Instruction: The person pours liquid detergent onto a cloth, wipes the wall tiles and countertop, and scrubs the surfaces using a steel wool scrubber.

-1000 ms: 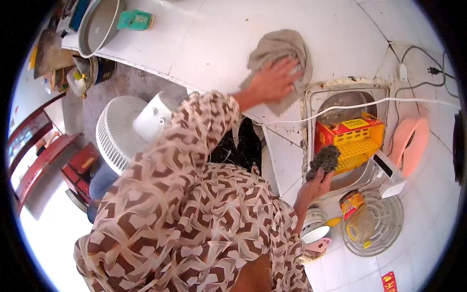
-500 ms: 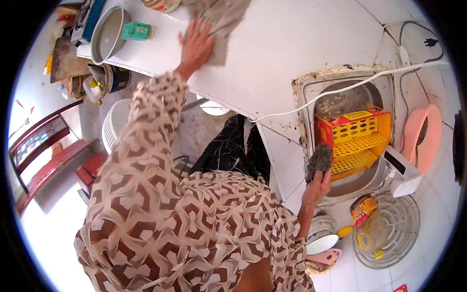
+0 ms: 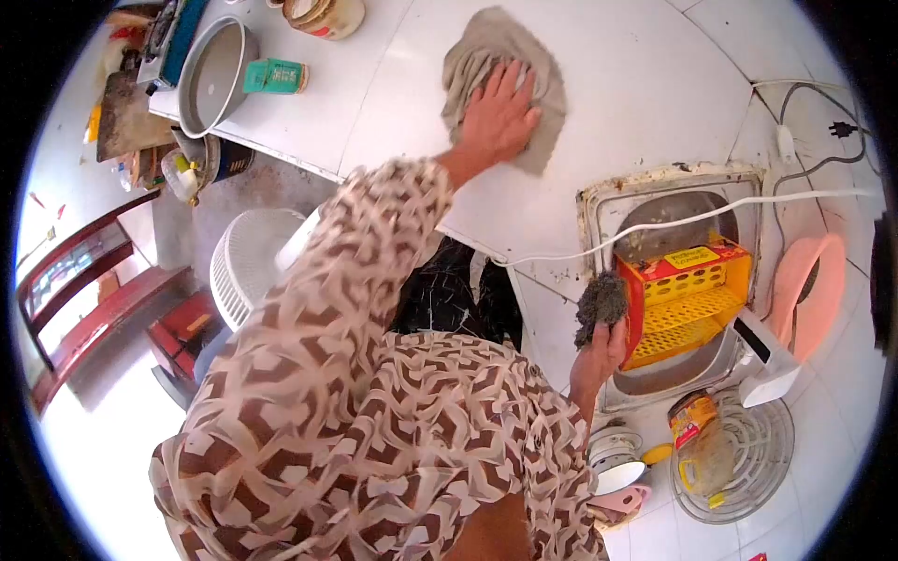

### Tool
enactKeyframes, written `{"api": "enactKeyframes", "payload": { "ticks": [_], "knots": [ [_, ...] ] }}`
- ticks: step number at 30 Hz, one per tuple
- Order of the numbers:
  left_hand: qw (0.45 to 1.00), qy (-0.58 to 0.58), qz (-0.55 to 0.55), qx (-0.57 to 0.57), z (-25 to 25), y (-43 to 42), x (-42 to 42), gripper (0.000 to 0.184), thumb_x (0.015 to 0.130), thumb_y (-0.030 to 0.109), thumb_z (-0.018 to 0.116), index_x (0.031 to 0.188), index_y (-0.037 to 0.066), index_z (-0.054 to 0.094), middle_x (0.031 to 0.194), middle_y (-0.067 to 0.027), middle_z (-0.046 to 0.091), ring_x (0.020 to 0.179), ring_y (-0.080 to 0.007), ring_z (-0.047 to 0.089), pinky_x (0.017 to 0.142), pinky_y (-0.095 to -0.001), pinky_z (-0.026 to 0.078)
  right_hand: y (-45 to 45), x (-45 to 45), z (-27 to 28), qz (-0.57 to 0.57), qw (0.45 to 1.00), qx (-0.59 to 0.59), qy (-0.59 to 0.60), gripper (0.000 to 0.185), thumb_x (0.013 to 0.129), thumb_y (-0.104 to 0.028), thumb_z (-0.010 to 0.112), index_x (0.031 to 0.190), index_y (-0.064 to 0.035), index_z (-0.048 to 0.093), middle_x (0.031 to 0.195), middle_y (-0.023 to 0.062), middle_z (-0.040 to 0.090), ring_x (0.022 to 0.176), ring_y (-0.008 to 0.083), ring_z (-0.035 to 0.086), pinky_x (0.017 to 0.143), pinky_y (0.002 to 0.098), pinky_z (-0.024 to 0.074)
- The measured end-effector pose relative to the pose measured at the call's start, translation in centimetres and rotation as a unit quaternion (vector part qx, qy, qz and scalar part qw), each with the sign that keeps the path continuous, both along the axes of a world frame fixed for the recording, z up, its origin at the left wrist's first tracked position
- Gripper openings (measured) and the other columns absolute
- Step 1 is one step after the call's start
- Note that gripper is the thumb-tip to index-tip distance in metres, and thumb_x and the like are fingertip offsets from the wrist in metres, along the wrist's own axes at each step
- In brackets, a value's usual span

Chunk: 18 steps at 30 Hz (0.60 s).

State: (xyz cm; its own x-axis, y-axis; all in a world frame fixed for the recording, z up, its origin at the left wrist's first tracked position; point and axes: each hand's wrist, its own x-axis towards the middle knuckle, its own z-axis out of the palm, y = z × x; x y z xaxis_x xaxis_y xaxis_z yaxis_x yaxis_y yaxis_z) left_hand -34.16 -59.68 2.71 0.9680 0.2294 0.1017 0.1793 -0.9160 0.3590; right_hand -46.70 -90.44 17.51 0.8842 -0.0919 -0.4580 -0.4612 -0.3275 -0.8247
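My left hand lies flat with its fingers spread on a crumpled grey-brown cloth, pressing it to the white tiled counter. At the near left corner of the sink, my right hand grips a dark grey scrubber between thumb and fingers. The scrubber is beside a red and yellow perforated rack standing in the metal sink. A white cable crosses over the sink and rack.
A metal basin, a green box and a jar stand at the upper left. Below the counter is a white fan. Around the sink are a pink basin, a labelled plastic container and a black plug.
Over the last second, my left hand and the cloth have swept left across the counter, then back right. My right hand still holds the scrubber beside the rack.
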Motion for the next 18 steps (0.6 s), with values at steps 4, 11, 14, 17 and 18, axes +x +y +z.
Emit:
{"api": "enactKeyframes", "payload": {
  "ticks": [4, 11, 14, 17, 18],
  "knots": [
    [0.998, -0.033, -0.002, 0.058, -1.1, 2.7, 7.6, 0.057, 0.094, 0.037, 0.041, 0.143, 0.008, 0.033, 0.149, -0.0148, 0.030, 0.140, -0.0308, 0.023, 0.109, -0.0528, 0.023, 0.1, 0.0, 0.3, -0.043, 0.998, 0.024, -0.042, 0.031, 0.089, -0.004, 0.047, 0.118, 0.0064, 0.053, 0.107, 0.0105, 0.061, 0.093, 0.0168, 0.055, 0.086, 0.0290, 0.0436],
    [0.972, 0.081, -0.011, 0.221, -0.3, 8.1, 1.0, 0.057, 0.096, 0.038, 0.039, 0.144, 0.009, 0.031, 0.151, -0.0144, 0.027, 0.141, -0.0318, 0.019, 0.110, -0.0553, 0.019, 4.0, 0.3, -0.4, 0.226, 0.974, 0.005, 0.026, 0.033, 0.092, -0.007, 0.047, 0.124, 0.0027, 0.052, 0.113, 0.0089, 0.059, 0.101, 0.0163, 0.055, 0.092, 0.0291, 0.0427],
    [0.986, 0.008, 0.134, 0.100, -2.8, 12.0, -4.2, 0.059, 0.097, 0.038, 0.037, 0.148, 0.011, 0.025, 0.153, -0.0141, 0.022, 0.142, -0.0332, 0.017, 0.112, -0.0565, 0.013, 10.1, 1.6, -3.2, 0.413, 0.888, -0.119, -0.162, 0.033, 0.090, -0.005, 0.051, 0.121, 0.0047, 0.051, 0.127, 0.0211, 0.053, 0.117, 0.0360, 0.050, 0.099, 0.0406, 0.0387],
    [0.974, 0.034, 0.209, 0.076, -2.2, 11.5, -9.4, 0.059, 0.098, 0.038, 0.036, 0.149, 0.012, 0.024, 0.154, -0.0148, 0.020, 0.142, -0.0345, 0.016, 0.112, -0.0558, 0.011, 13.7, 2.2, -7.7, 0.464, 0.805, -0.249, -0.272, 0.032, 0.088, -0.009, 0.055, 0.118, 0.0021, 0.054, 0.133, 0.0198, 0.049, 0.124, 0.0357, 0.046, 0.095, 0.0457, 0.0383],
    [0.969, 0.046, 0.234, 0.065, -1.8, 10.9, -10.8, 0.059, 0.098, 0.038, 0.035, 0.149, 0.012, 0.024, 0.154, -0.0154, 0.020, 0.142, -0.0344, 0.016, 0.112, -0.0555, 0.011, 13.9, 1.8, -8.9, 0.481, 0.784, -0.264, -0.290, 0.032, 0.089, -0.009, 0.054, 0.119, 0.0016, 0.053, 0.134, 0.0183, 0.049, 0.124, 0.0345, 0.046, 0.095, 0.0451, 0.0379]
  ]
}}
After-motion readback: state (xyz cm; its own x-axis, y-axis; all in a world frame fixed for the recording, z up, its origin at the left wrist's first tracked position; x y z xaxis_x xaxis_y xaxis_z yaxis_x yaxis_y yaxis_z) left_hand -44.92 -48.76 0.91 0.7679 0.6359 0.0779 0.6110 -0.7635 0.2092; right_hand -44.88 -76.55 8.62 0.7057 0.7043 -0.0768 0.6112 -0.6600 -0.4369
